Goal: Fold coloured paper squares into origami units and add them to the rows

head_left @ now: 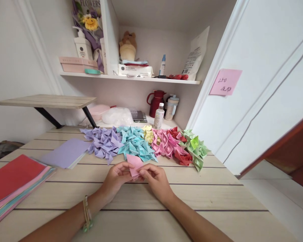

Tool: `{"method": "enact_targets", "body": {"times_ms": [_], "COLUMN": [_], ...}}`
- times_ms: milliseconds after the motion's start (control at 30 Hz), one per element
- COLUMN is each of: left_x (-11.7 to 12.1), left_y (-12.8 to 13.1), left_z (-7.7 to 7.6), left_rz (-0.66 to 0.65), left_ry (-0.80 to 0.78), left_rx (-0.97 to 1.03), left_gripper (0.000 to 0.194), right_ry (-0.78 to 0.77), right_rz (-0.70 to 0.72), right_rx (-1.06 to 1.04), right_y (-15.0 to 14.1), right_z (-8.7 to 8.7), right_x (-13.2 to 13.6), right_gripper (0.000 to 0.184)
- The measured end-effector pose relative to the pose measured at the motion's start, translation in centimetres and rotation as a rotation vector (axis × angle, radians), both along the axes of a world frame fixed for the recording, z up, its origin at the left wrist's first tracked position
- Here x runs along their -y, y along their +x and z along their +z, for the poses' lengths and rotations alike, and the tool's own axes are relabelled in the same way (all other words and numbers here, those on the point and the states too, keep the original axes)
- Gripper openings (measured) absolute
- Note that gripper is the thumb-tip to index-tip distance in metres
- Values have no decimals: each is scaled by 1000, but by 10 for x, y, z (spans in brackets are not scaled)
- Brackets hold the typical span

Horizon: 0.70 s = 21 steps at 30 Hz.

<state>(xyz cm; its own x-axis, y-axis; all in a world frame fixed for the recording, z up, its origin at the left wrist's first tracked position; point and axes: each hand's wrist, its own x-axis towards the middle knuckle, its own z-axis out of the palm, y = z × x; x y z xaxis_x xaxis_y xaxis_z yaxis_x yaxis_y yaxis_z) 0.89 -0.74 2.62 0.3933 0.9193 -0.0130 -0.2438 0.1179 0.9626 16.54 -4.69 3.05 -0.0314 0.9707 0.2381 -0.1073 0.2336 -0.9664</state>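
Observation:
Between my two hands is a small folded piece of pink paper [134, 164], held just above the table. My left hand [118, 176] pinches its left side, fingers closed on it. On the other side, the thumb and fingers of my right hand [155, 179] grip its right edge. Just beyond them lie heaps of folded paper pieces sorted by colour: purple pieces [104, 143], blue pieces [135, 143], yellow pieces [148, 134], pink pieces [166, 143], red pieces [183, 158] and green pieces [197, 149].
A stack of coloured paper sheets [12, 181] lies at the left, with purple sheets [67, 153] behind it. At the back stand a clear bottle [159, 117], a red jug [156, 102] and a tumbler [171, 107]. A raised wooden stand [47, 101] rises at the back left.

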Motion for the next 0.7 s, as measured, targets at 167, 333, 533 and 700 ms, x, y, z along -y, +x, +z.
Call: {"method": "enact_targets", "body": {"times_ms": [167, 333, 533, 700], "left_x": [-5, -5, -3, -4], "left_y": [-4, -7, -4, -5], "left_z": [-1, 1, 3, 1], "left_rz": [-46, -102, -5, -43], "left_ry": [23, 149, 192, 241], "left_rx": [-8, -39, -53, -127], "left_gripper": [28, 22, 32, 24], "right_ry": [-83, -45, -8, 112], "right_rz": [15, 22, -63, -132], "right_rx": [-34, -54, 65, 243], "right_y": [1, 2, 3, 7], "right_z": [-5, -7, -10, -9], "right_x": [-5, -7, -8, -6], "right_gripper": [23, 25, 40, 27]}}
